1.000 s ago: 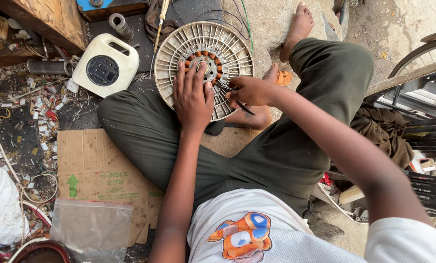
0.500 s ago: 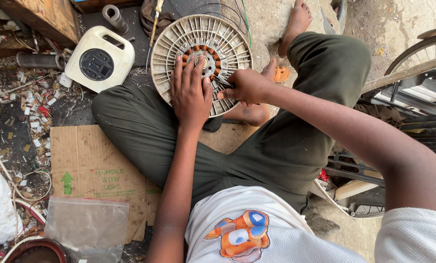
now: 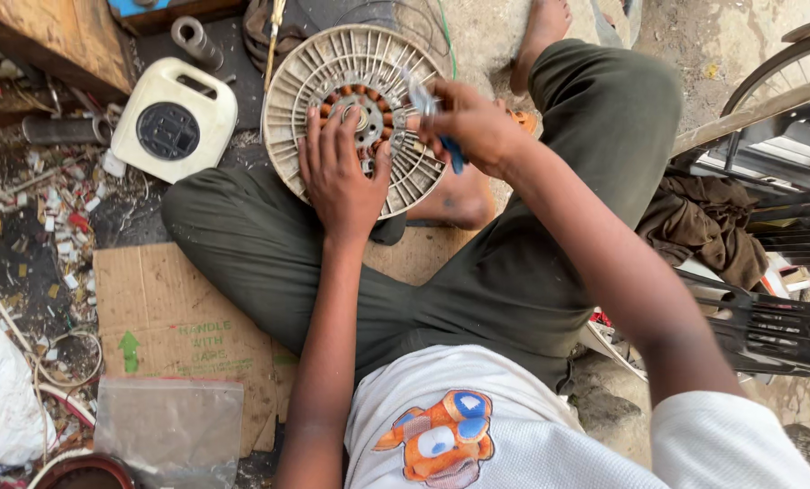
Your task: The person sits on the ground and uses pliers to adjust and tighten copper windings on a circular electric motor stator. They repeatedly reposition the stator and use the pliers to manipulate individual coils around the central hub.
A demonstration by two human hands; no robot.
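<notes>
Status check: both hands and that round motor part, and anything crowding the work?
Left hand flat on the round ribbed motor part, fingers spread. Right hand gripping a blue-handled tool at the copper-wound hub. White cable reel beside it, not touching.

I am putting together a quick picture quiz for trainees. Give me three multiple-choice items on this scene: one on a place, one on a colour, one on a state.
1. Where does the left hand rest?
A. flat on the round ribbed motor disc
B. on the cardboard sheet
C. on the white cable reel

2. What colour are the handles of the tool in the right hand?
A. red
B. blue
C. yellow

3. How does the right hand stand?
A. open and flat on the ground
B. empty and raised in the air
C. closed around the tool over the disc

Answers: 1 A, the palm and spread fingers lie on the disc beside its copper coils. 2 B, a blue handle shows below the fist. 3 C, the fingers wrap the tool, whose metal tip points up above the disc.
</notes>
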